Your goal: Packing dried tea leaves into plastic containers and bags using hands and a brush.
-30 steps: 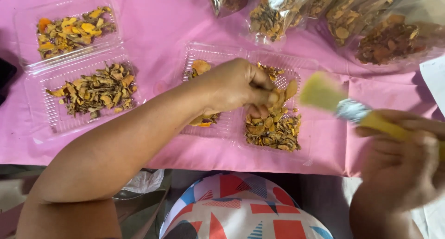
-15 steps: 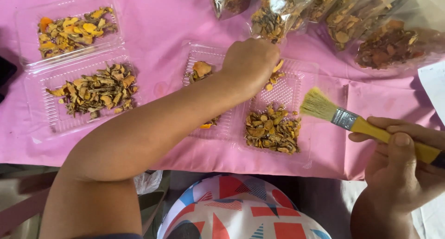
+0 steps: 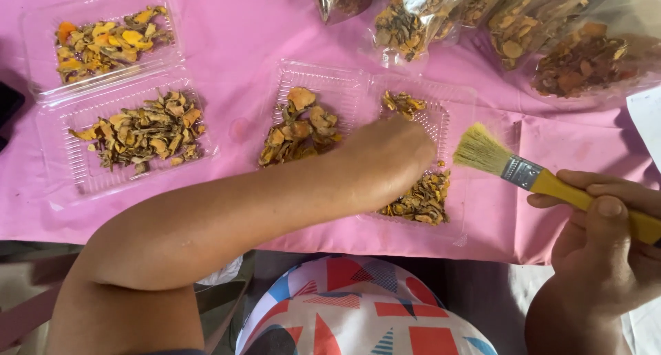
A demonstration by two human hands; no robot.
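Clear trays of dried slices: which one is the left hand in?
The right half of the middle hinged tray; the left hand rests in it, while the two trays at far left sit untouched.

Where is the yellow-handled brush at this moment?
In the head view, the brush is on the right, held in the right hand, bristles above the pink cloth beside the open clear tray.

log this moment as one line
left hand: in right tray, on dried slices | right hand: holds brush beside tray

Clear plastic trays (image 3: pixel 323 76) on pink cloth; behind them, apparently clear bags (image 3: pixel 585 59).
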